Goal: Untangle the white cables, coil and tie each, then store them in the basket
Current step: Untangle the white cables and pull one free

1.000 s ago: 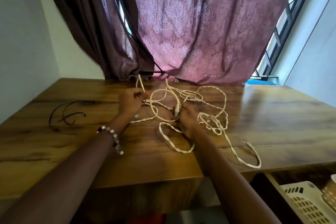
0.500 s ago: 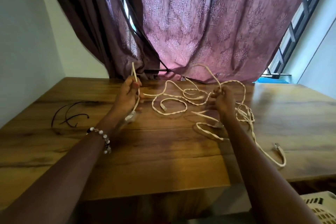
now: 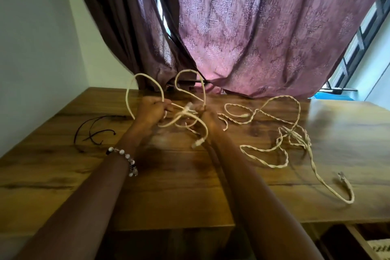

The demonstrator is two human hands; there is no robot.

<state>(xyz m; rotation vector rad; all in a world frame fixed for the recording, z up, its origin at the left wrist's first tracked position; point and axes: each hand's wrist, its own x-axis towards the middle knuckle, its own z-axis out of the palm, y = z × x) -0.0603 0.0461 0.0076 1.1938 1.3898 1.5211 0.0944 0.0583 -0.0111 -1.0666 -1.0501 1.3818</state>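
Observation:
One smooth white cable [image 3: 203, 131] is lifted above the wooden table [image 3: 173, 186] between both hands, its loops arching up toward the curtain. My left hand [image 3: 152, 110] grips one stretch of it, and my right hand [image 3: 205, 115] pinches another stretch close beside. A plug end of this cable hangs near the table at the centre. A second, twisted white cable [image 3: 280, 145] lies loose on the table to the right, apart from both hands, its tail reaching the right front. The basket [image 3: 382, 249] shows only as a white corner at the bottom right, below the table.
Thin black ties [image 3: 92, 133] lie on the table at the left. A maroon curtain [image 3: 253, 27] hangs behind the table's far edge. A white wall closes the left side, and a window frame stands at the right.
My right hand left the twisted tangle and moved left next to my left hand. One smooth cable is now lifted free between both hands, and the twisted cable lies on the table at the right.

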